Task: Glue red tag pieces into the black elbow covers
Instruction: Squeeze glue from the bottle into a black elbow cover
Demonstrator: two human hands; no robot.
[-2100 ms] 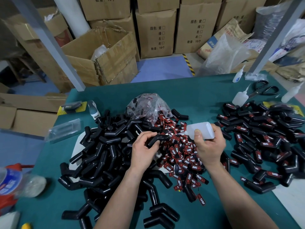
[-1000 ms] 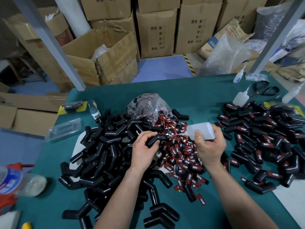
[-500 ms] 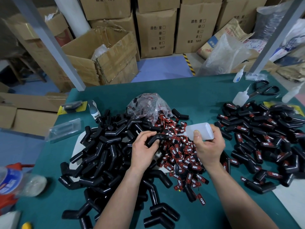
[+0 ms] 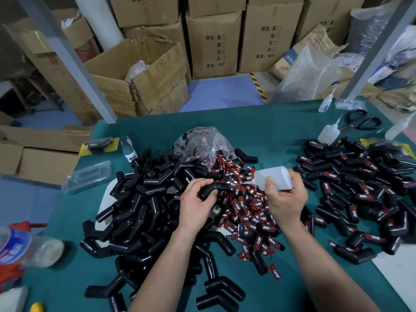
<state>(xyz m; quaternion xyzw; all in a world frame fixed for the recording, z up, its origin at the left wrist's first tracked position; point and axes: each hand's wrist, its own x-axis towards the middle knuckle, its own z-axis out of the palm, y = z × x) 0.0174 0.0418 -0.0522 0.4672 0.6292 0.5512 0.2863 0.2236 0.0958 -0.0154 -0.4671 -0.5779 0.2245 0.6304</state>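
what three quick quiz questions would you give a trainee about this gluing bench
1. True or false: the right hand holds the glue bottle, nozzle pointing at the elbow cover in the left hand.
2. The pile of tagged covers lies: A on the person's right; B on the person's left; C on the floor.
3. Fill in: the scissors lie near the far ___ corner of the table.
Key: 1 true; 2 A; 3 right.
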